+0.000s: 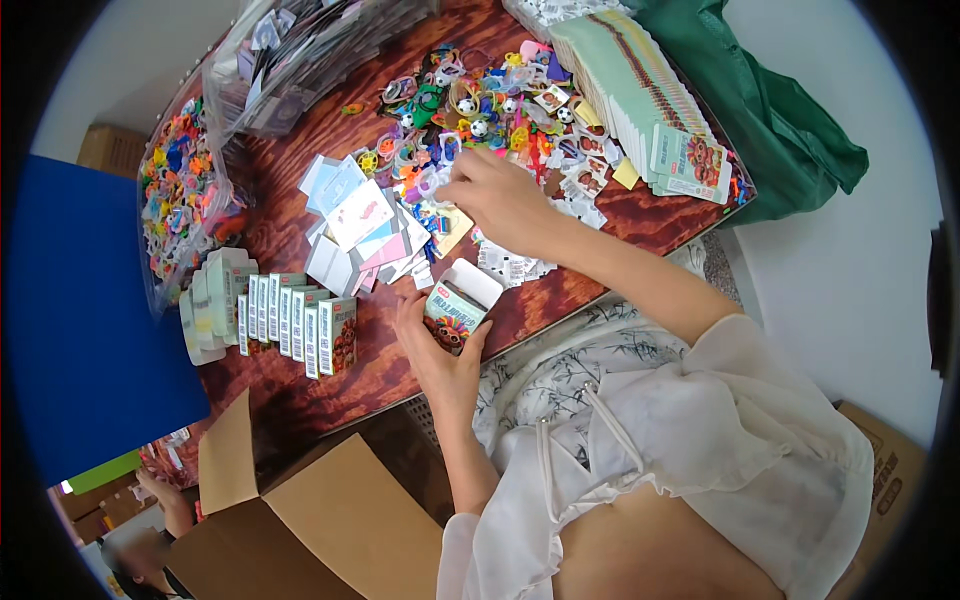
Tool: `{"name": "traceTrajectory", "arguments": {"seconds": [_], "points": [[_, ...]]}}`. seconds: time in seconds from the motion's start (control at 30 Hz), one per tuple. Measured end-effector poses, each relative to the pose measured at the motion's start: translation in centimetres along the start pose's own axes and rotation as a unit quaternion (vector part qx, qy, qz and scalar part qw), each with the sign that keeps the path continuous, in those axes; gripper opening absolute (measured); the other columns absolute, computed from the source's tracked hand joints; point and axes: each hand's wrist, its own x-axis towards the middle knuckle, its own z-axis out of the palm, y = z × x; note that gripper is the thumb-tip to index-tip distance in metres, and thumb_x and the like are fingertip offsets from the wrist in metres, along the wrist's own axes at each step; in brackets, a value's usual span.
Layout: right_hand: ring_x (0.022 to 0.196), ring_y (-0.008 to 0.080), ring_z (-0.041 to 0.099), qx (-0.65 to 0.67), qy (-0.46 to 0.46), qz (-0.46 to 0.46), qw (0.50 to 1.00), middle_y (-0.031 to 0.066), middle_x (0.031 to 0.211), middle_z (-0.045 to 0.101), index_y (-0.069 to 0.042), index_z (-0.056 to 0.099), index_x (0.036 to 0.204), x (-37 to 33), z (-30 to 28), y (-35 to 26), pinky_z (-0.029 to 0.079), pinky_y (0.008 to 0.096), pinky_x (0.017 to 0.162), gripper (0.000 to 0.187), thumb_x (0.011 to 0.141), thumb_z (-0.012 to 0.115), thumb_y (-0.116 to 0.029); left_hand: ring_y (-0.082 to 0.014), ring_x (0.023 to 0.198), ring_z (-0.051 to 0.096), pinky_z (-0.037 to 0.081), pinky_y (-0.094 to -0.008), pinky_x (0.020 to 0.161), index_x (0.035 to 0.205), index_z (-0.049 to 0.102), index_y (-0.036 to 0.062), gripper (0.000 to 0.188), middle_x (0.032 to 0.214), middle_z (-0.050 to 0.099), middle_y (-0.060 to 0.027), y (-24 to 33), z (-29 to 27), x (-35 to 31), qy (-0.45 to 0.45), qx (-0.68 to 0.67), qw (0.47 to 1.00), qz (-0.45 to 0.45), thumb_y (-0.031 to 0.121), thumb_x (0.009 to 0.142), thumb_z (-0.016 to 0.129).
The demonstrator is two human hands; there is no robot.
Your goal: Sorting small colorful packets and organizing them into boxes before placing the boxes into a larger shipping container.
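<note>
My left hand (432,345) holds a small pale-green carton (455,312) with its top flap open, near the table's front edge. My right hand (492,195) reaches forward with fingers pinched at the edge of a heap of small colourful plastic toys (470,105); whether it grips one I cannot tell. Just left of that hand lies a loose pile of small cards and packets (360,225). A row of closed pale-green cartons (290,315) stands upright at the front left of the dark wooden table (640,215).
A stack of flat unfolded cartons (650,100) lies at the back right beside a green bag (790,130). Clear bags of colourful toys (180,200) and packets (300,50) sit at the left. An open cardboard box (330,520) stands below the table. Another person's hand (165,495) shows at lower left.
</note>
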Motion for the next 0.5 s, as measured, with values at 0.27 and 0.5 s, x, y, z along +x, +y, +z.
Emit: {"name": "traceTrajectory", "arguments": {"seconds": [0.27,0.5], "points": [[0.091,0.0275,0.058,-0.002,0.026,-0.006,1.0,0.0075,0.092,0.055,-0.005,0.064,0.085,0.4,-0.3,2.0,0.048,0.0381,0.073,0.004,0.08,0.064,-0.006,-0.0379,0.132,0.04,0.033,-0.0451,0.108,0.128,0.045,-0.0005,0.076,0.136,0.047,-0.0196,-0.5,0.2,0.1,0.007,-0.054,0.999,-0.003,0.008,0.064,0.087],[0.087,0.0305,0.062,0.062,0.069,0.062,0.994,0.0106,0.088,0.062,-0.003,0.066,0.091,0.4,-1.0,2.1,0.049,0.0405,0.075,0.008,0.085,0.063,-0.007,-0.0372,0.128,0.042,0.034,-0.0455,0.107,0.127,0.046,-0.0001,0.076,0.133,0.048,-0.0188,-0.8,0.5,0.1,0.02,-0.07,0.997,-0.001,0.01,0.064,0.087]]}}
